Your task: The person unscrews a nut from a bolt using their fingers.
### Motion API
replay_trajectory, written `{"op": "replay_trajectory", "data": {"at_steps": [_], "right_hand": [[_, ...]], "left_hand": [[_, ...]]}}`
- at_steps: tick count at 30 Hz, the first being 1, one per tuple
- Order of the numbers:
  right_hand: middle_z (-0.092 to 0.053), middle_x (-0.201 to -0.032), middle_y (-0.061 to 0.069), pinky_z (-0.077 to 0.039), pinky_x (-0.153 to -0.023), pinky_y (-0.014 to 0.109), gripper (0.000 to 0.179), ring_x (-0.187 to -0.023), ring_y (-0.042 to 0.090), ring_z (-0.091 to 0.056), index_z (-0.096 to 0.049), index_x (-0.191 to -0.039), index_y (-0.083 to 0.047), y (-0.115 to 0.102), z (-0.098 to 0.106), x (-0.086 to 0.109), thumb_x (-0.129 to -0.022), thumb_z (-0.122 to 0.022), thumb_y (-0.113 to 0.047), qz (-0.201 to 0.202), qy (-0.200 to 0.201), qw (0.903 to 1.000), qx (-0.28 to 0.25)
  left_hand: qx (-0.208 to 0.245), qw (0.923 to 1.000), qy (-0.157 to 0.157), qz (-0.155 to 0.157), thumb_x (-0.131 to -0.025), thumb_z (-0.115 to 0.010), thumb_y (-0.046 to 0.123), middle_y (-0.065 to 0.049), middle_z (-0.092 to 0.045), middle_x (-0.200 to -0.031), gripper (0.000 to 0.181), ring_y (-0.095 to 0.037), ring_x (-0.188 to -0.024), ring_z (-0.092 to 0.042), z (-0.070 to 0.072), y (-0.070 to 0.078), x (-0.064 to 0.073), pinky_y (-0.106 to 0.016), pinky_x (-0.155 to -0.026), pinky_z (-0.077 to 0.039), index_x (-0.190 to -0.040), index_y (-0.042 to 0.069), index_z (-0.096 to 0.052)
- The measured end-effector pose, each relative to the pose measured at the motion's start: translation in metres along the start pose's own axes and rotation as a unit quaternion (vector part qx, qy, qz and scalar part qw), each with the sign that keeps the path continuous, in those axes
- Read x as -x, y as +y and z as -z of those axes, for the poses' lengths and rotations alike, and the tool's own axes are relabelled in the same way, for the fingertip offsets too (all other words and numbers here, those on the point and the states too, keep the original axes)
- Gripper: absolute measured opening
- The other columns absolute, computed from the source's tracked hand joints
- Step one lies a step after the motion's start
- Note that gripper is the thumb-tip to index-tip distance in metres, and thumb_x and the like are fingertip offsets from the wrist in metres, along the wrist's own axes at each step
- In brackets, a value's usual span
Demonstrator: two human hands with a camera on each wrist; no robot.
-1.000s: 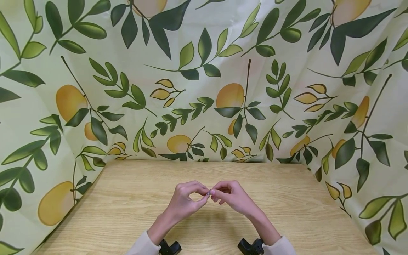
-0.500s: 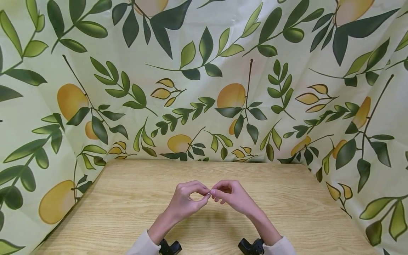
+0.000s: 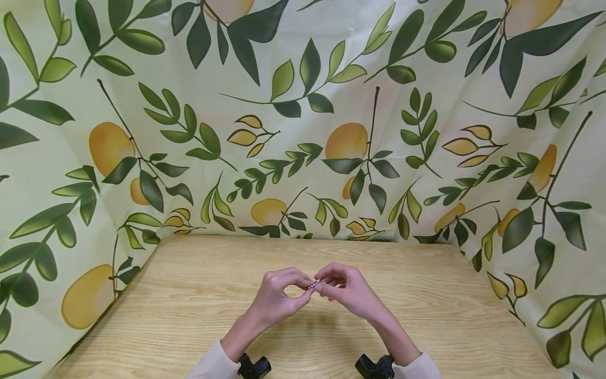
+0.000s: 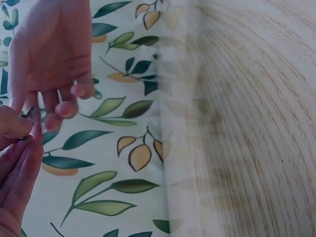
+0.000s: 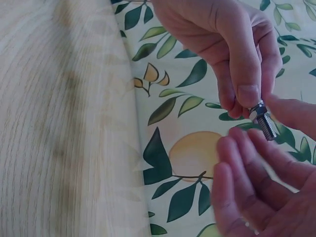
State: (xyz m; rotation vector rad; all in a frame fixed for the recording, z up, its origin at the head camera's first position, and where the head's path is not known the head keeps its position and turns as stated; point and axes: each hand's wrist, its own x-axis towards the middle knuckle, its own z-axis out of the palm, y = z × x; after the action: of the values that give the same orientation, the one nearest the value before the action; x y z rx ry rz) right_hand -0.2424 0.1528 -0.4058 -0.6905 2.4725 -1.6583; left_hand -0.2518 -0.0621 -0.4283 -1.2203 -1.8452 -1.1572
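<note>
While cloth (image 3: 28,210) rises at the far left beside the tabletop (image 3: 199,284), the left hand (image 3: 278,296) pinches a small metal bolt (image 5: 266,127) between thumb and fingers. The bolt sits above the tabletop between the two hands, its threaded end jutting clear of the left hand's grip toward the right hand (image 3: 349,292), whose thumb and fingers are spread apart around it; whether that thumb touches the bolt cannot be told. Further right come a black device (image 3: 374,367) and a pale sleeve (image 3: 418,367).
</note>
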Motion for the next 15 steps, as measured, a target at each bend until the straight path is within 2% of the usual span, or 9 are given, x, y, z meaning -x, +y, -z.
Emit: {"op": "replay_trajectory", "data": {"at_steps": [6,10,15], "right_hand": [[-0.073,-0.096,0.027,-0.063,-0.069,0.028,0.023,-0.078,0.011,-0.070,-0.073,-0.106,-0.001,0.0033,0.0002,-0.0004,-0.102,-0.065,-0.023,0.004,-0.023,0.9997,-0.010],[-0.073,-0.096,0.022,-0.064,-0.070,0.029,0.020,-0.079,0.012,-0.070,-0.072,-0.108,-0.002,0.0027,-0.0005,-0.0004,-0.099,-0.068,-0.019,0.014,-0.020,0.9996,-0.013],[-0.074,-0.098,0.011,-0.062,-0.069,0.028,0.021,-0.082,0.015,-0.070,-0.071,-0.109,-0.006,0.0007,-0.0002,-0.0004,-0.095,-0.074,-0.021,0.009,-0.001,1.0000,0.004]], "left_hand": [[0.000,1.0000,-0.002,0.009,-0.074,-0.080,-0.010,-0.004,-0.078,-0.084,0.021,-0.009,-0.072,-0.074,0.0006,0.0013,0.0003,-0.014,-0.072,-0.062,-0.087,0.007,-0.077],[0.000,0.9998,-0.007,0.020,-0.075,-0.080,-0.009,-0.005,-0.078,-0.085,0.018,-0.009,-0.073,-0.074,0.0011,0.0012,0.0009,-0.013,-0.073,-0.061,-0.086,0.006,-0.077],[-0.002,1.0000,-0.006,0.006,-0.075,-0.081,-0.008,-0.005,-0.079,-0.086,0.018,-0.010,-0.074,-0.075,0.0014,0.0008,0.0001,-0.014,-0.075,-0.062,-0.087,0.005,-0.077]]}}
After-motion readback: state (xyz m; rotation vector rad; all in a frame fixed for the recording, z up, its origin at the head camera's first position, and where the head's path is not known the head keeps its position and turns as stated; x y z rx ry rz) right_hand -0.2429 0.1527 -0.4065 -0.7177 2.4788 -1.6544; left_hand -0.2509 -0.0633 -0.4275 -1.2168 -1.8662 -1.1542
